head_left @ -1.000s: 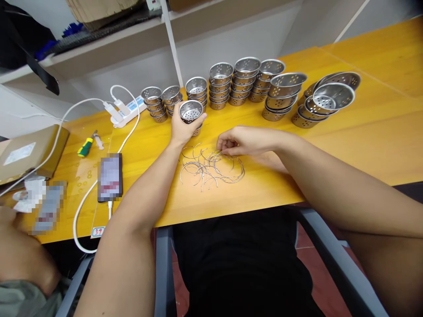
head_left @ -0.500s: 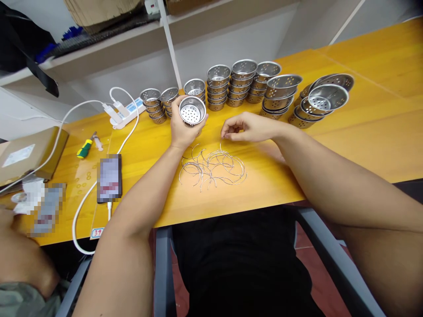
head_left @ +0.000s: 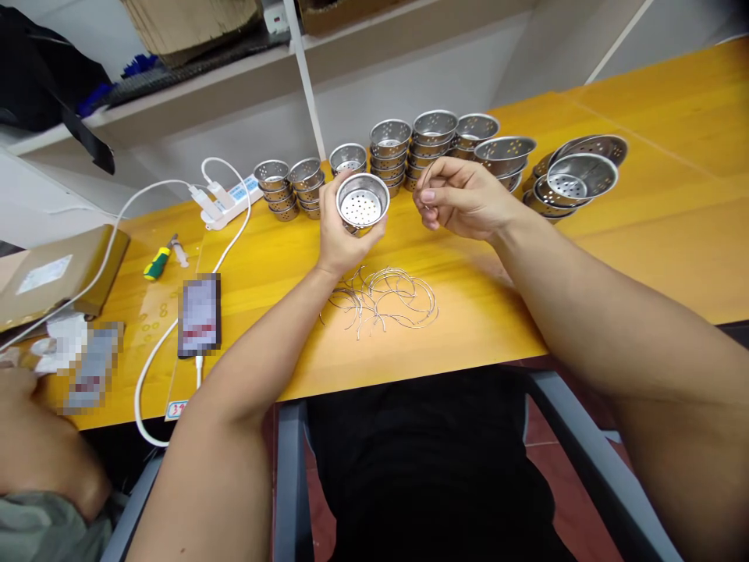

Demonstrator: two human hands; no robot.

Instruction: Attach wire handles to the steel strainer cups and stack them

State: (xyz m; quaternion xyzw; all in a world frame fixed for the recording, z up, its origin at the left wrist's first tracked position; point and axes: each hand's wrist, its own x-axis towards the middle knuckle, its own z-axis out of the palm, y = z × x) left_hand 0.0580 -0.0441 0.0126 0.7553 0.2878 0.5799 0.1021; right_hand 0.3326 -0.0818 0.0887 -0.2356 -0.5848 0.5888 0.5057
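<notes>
My left hand (head_left: 345, 234) is wrapped round a perforated metal strainer cup (head_left: 363, 201), its open mouth tilted up toward me. To the right, my right hand (head_left: 459, 197) is raised, with thumb and fingers pinched together. A faint thin glint shows at its fingertips, too small to make out. The two hands are apart. Below them, a loose pile of curved metal wires (head_left: 403, 300) lies on the yellow table (head_left: 328, 367). Behind my hands stand several stacks of similar strainer cups (head_left: 391, 144).
Leaning stacks of cups (head_left: 576, 183) stand at the right. On the left are a white power strip (head_left: 231, 204) with cables, a phone (head_left: 200, 316), a green-and-yellow screwdriver (head_left: 157, 264) and a cardboard box (head_left: 58, 273). Another person's arm (head_left: 47, 445) rests at the left edge.
My right hand has lifted up and away from the wire pile, toward the cup stacks. The left hand, still holding the cup, has shifted slightly right in view.
</notes>
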